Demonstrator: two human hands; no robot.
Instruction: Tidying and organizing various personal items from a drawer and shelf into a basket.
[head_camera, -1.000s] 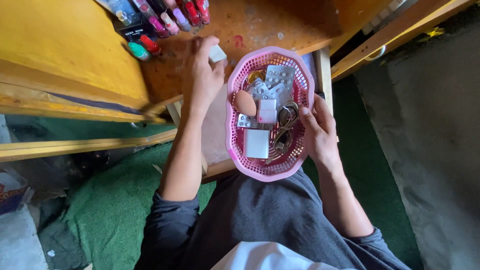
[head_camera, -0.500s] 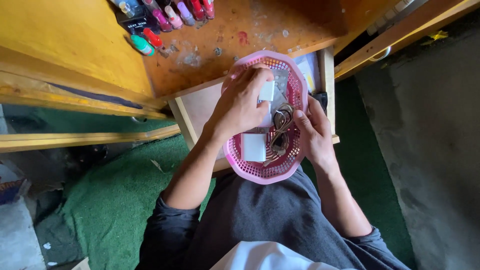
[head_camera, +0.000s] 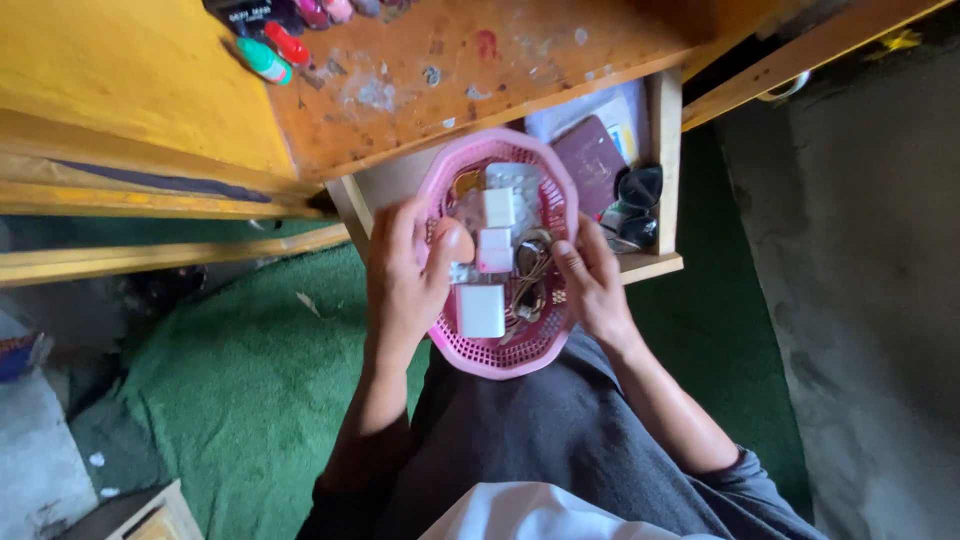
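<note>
Pink mesh basket (head_camera: 497, 357), oval, cluttered w/ chargers (head_camera: 481, 310)

My pink basket (head_camera: 497, 357), an oval of open plastic mesh, sits level over my lap at the drawer's front edge. It's packed: three white blocks (head_camera: 481, 310), a peach sponge egg (head_camera: 456, 240), foil pill strips (head_camera: 520, 183), tangled cords (head_camera: 530, 275).
</note>
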